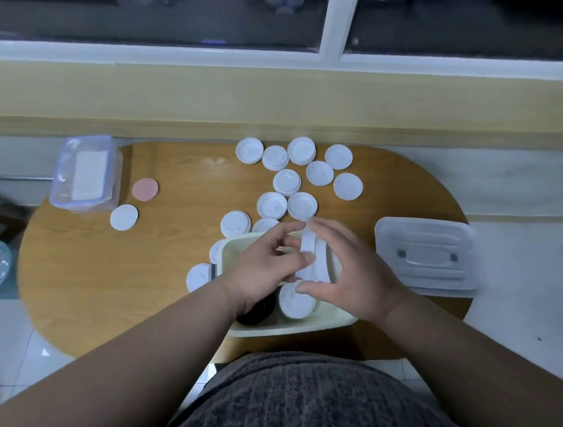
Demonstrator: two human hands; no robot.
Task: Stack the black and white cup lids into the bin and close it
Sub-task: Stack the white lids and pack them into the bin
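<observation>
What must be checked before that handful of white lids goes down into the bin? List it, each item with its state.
1. Held lids gripped between left hand and right hand: ok.
2. Held lids above the bin: ok.
3. Free room in the bin beside the black lids and white stack: cannot tell, the hands cover it.
4. Bin lid off, lying at the right: ok.
5. Table free of lids: not ok, loose white lids lie there.
</observation>
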